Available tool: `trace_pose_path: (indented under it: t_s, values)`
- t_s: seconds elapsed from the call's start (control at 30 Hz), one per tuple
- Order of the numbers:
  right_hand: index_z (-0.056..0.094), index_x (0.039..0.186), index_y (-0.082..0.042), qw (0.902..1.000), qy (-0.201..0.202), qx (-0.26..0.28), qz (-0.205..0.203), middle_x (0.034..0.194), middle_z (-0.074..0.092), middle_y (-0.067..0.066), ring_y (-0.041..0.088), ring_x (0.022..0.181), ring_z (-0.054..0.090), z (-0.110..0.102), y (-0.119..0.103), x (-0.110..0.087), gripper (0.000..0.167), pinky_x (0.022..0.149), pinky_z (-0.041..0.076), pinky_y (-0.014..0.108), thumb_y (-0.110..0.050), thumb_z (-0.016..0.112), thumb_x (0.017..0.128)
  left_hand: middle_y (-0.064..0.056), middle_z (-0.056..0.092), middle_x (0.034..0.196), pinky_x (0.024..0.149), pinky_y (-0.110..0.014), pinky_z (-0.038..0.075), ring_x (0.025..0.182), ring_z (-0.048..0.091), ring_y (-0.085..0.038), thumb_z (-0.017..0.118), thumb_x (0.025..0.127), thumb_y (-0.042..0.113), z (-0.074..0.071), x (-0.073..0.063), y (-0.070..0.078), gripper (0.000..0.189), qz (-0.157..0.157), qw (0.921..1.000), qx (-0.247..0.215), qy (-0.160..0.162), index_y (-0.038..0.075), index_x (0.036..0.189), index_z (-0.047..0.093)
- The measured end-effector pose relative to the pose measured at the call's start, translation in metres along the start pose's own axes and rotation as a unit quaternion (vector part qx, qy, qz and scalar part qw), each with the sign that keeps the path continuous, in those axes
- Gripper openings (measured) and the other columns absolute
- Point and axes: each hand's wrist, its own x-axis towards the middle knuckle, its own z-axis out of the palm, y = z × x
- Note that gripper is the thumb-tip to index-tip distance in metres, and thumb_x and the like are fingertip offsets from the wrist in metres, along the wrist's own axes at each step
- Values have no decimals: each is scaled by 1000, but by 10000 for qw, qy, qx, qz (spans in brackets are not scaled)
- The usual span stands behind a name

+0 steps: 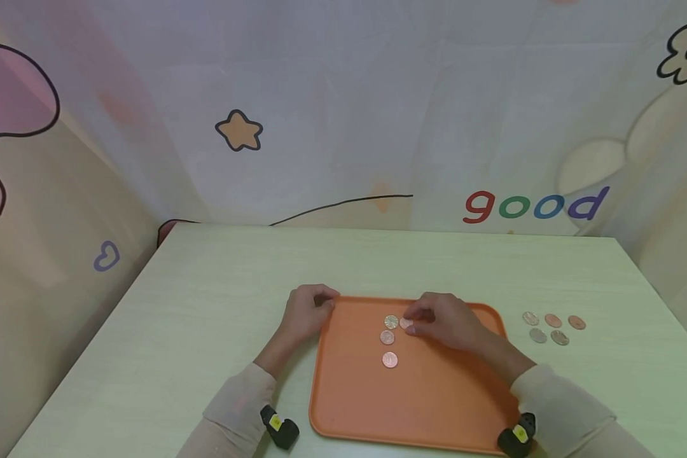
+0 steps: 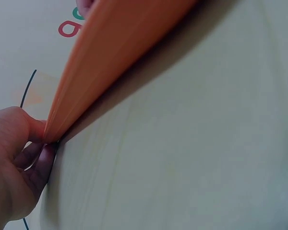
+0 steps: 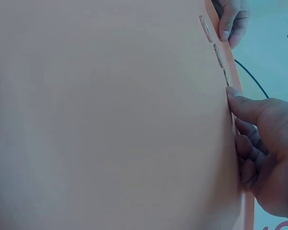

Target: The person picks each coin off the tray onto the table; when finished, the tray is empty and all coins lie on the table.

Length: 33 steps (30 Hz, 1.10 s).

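Observation:
My left hand [image 1: 309, 312] pinches the far left corner of an orange tray [image 1: 355, 407]; in the left wrist view its thumb lies over the rim and its fingers [image 2: 42, 167] under it. Over the tray's far half, my right hand [image 1: 449, 321] has thumb and fingertips on a round silvery coin [image 1: 406, 323]. Just left of that coin lies another coin [image 1: 391, 322], with a third coin [image 1: 387, 337] nearer me and one more coin [image 1: 390, 360] nearer still. In the right wrist view, the right thumb [image 3: 247, 108] reaches the tray surface beside the row of coins.
To the right of the tray, several coins lie in two rows on the pale table [image 1: 206, 286], among them a coppery coin [image 1: 577, 322] and a silvery coin [image 1: 538, 335]. A printed cloth backdrop [image 1: 343, 127] stands behind the table and along its sides.

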Motion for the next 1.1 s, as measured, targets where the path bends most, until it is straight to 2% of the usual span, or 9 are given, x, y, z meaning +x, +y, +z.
trace_pose_path:
  t_s: [0.3,0.5,0.8,0.87,1.1]
  values:
    - [74,105,-15,9998,-208,-54,-18,98,71,-3,15,92,62,-1,-6,1,18,86,55,36,-22,79,88,-13,79,102,91,-46,58,100,73,-29,64,91,-3,0,0,-2,18,77,9999,75,-9,3,98,79]
    - [72,104,-14,9994,-347,18,-85,99,69,-2,15,93,61,-4,-6,0,16,88,55,37,-21,77,91,-12,79,102,92,-46,57,101,72,-29,65,91,-2,1,1,-1,17,-65,10000,-10,18,4,98,80]
    - [68,104,-17,9989,-440,142,-20,103,70,-2,17,98,62,-3,-5,0,15,95,56,43,-22,75,92,-12,79,103,92,-46,58,100,72,-29,64,92,-1,0,0,0,17,-117,9999,-5,-6,4,98,79]
    - [68,103,-18,9987,-459,189,-75,102,70,-4,17,98,62,-3,-4,0,14,94,55,42,-23,75,92,-12,79,103,92,-46,57,100,72,-29,64,91,-1,0,0,0,17,-140,9999,-6,-4,4,98,79]
    - [69,101,-21,9973,-547,449,-216,93,70,-7,13,87,57,-4,-4,0,10,76,49,24,-23,75,92,-12,79,102,93,-46,57,101,72,-29,65,91,-2,-1,0,1,17,-97,10000,18,2,4,97,79]
